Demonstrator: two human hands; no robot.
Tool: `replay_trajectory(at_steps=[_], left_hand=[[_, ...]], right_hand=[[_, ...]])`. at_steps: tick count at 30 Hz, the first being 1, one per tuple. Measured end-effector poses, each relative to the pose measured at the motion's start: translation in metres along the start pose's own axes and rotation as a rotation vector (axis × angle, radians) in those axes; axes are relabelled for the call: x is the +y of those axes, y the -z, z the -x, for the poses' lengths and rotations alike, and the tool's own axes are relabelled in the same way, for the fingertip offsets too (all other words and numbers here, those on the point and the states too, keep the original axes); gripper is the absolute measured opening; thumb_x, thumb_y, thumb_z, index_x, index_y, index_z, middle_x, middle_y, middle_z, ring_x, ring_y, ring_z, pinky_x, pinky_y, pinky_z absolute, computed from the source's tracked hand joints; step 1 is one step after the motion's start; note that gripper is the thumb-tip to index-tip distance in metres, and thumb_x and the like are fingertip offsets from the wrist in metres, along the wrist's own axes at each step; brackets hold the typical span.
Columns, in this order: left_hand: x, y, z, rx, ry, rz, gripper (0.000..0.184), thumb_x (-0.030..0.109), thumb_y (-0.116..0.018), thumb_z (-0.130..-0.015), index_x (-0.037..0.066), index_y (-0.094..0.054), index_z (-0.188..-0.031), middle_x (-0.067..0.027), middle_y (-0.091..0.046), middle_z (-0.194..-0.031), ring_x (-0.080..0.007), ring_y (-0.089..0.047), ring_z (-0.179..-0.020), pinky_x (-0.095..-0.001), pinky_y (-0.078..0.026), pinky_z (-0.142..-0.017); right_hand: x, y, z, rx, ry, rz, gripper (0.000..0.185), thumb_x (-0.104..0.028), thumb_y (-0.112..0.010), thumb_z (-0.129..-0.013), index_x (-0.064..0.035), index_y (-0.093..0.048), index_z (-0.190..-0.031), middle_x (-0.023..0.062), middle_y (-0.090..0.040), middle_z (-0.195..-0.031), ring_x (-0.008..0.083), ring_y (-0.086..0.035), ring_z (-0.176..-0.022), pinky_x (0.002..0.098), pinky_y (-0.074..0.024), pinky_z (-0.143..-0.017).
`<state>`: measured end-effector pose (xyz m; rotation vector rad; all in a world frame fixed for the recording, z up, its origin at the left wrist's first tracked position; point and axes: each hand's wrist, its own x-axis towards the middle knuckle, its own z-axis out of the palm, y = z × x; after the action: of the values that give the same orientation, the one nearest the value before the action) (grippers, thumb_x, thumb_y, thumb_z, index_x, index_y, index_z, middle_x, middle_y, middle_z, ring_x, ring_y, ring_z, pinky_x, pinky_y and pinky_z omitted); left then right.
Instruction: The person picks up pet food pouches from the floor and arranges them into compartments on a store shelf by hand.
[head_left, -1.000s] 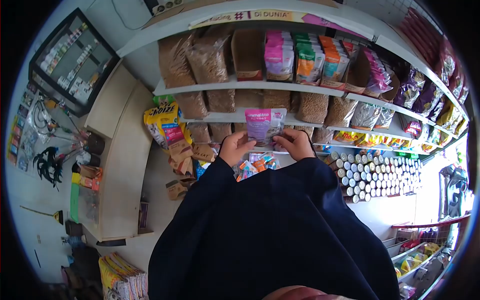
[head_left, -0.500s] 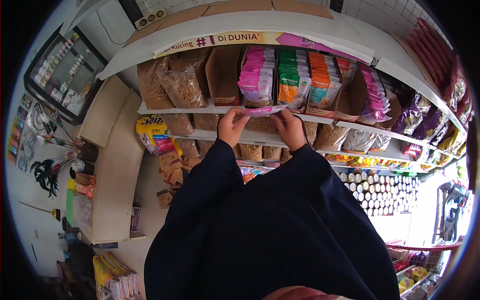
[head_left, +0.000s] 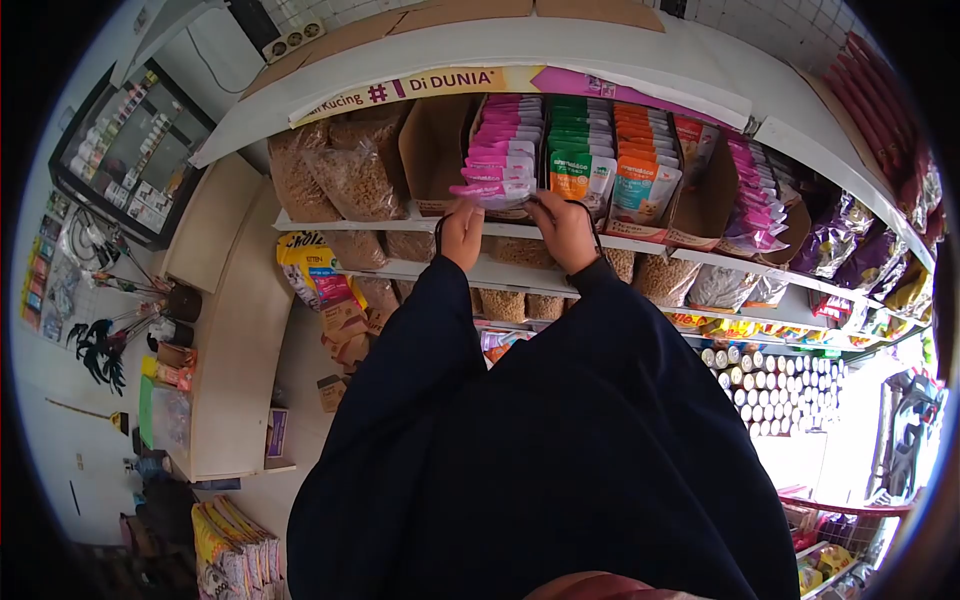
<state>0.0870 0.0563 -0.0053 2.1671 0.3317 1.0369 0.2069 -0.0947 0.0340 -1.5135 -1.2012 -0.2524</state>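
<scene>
My left hand (head_left: pixel 462 235) and right hand (head_left: pixel 563 235) pinch a pink pouch (head_left: pixel 497 190) before the upright row (head_left: pixel 510 128); an uneven grip could snag it there or drop it below the shelf (head_left: pixel 365 233).

Washed out to white by strong light just right of the stacked cans (head_left: pixel 785 390); near-black across the navy garment (head_left: pixel 530 460) left of them; fisheye-curved, blackened at the corners.
</scene>
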Motion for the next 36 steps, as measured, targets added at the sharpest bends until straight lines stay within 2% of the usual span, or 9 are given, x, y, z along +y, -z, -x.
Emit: replay_trajectory(at_steps=[7,9,13,17,19,20,22,28,36], left_hand=[[0.006,0.004,-0.004,-0.051,-0.205,-0.179,0.019,0.016,-0.056,-0.079,0.001,-0.057,-0.092,-0.0182,-0.057,-0.085,-0.0351,-0.054,-0.08,-0.0401,-0.042,-0.071],[0.007,0.004,-0.01,-0.142,0.045,-0.35,0.018,0.018,-0.057,-0.08,0.002,-0.056,-0.088,-0.0182,-0.056,-0.079,-0.0348,-0.054,-0.078,-0.0402,-0.042,-0.066],[0.001,0.002,-0.022,-0.017,-0.178,-0.271,0.022,0.021,-0.061,-0.079,0.002,-0.056,-0.088,-0.0178,-0.057,-0.077,-0.0352,-0.055,-0.074,-0.0392,-0.042,-0.063],[0.003,0.001,-0.025,0.011,-0.174,-0.119,0.024,0.022,-0.063,-0.077,0.001,-0.057,-0.089,-0.0178,-0.058,-0.077,-0.0355,-0.055,-0.072,-0.0381,-0.043,-0.063],[-0.005,0.002,-0.027,-0.021,-0.106,-0.163,0.022,0.017,-0.064,-0.078,0.003,-0.059,-0.094,-0.0093,-0.059,-0.073,-0.0182,-0.05,-0.055,-0.0299,-0.04,-0.053],[-0.009,0.002,-0.027,-0.023,-0.105,-0.16,0.022,0.017,-0.064,-0.078,0.003,-0.059,-0.094,-0.0093,-0.059,-0.073,-0.0182,-0.05,-0.055,-0.0299,-0.04,-0.053],[-0.007,0.005,-0.03,-0.076,0.009,-0.085,0.029,0.025,-0.068,-0.073,0.002,-0.057,-0.084,-0.0148,-0.058,-0.07,-0.029,-0.055,-0.063,-0.0359,-0.043,-0.059],[-0.02,0.002,-0.033,-0.034,-0.067,-0.102,0.03,0.024,-0.069,-0.073,0.0,-0.052,-0.075,-0.0116,-0.055,-0.064,-0.0248,-0.053,-0.057,-0.0344,-0.042,-0.055],[-0.019,0.003,-0.033,-0.075,-0.01,-0.034,0.026,0.021,-0.069,-0.073,0.001,-0.052,-0.075,-0.01,-0.053,-0.061,-0.0193,-0.051,-0.051,-0.0297,-0.04,-0.05]], right_hand=[[0.011,-0.005,-0.004,-0.025,0.011,-0.038,0.017,-0.009,-0.06,-0.077,-0.0001,-0.059,-0.091,0.019,-0.059,-0.071,0.0332,-0.059,-0.065,0.0354,-0.045,-0.055],[0.017,-0.007,-0.006,-0.03,-0.046,-0.069,0.016,-0.009,-0.06,-0.077,0.0001,-0.059,-0.09,0.0189,-0.059,-0.07,0.0332,-0.059,-0.064,0.0356,-0.0449,-0.055],[0.021,-0.009,-0.006,-0.036,-0.106,-0.073,0.016,-0.01,-0.06,-0.077,0.0007,-0.058,-0.089,0.0187,-0.059,-0.068,0.034,-0.058,-0.063,0.0372,-0.0444,-0.054],[0.02,-0.006,-0.006,-0.032,-0.045,0.05,0.017,-0.012,-0.06,-0.077,0.0006,-0.058,-0.089,0.0193,-0.058,-0.067,0.0354,-0.057,-0.062,0.0385,-0.044,-0.054],[0.018,-0.003,-0.006,-0.051,0.001,0.136,0.016,-0.013,-0.06,-0.077,0.0003,-0.059,-0.086,0.0198,-0.057,-0.067,0.0362,-0.056,-0.063,0.0389,-0.0437,-0.054],[0.018,-0.002,-0.006,-0.051,0.0,0.139,0.016,-0.013,-0.06,-0.077,0.0003,-0.059,-0.086,0.0198,-0.057,-0.067,0.0362,-0.056,-0.063,0.0389,-0.0437,-0.054],[0.015,0.002,-0.009,-0.11,-0.006,0.099,0.014,-0.013,-0.06,-0.077,0.0003,-0.059,-0.082,0.0204,-0.056,-0.067,0.0366,-0.056,-0.063,0.0393,-0.0431,-0.054],[0.016,0.005,-0.014,-0.153,0.022,0.175,0.017,-0.015,-0.06,-0.077,0.0005,-0.056,-0.073,0.0198,-0.054,-0.064,0.0363,-0.054,-0.062,0.0401,-0.042,-0.053],[0.02,0.008,-0.016,-0.248,0.083,0.225,0.016,-0.015,-0.058,-0.08,0.0007,-0.058,-0.078,0.0181,-0.053,-0.066,0.035,-0.053,-0.063,0.0394,-0.0409,-0.055]])
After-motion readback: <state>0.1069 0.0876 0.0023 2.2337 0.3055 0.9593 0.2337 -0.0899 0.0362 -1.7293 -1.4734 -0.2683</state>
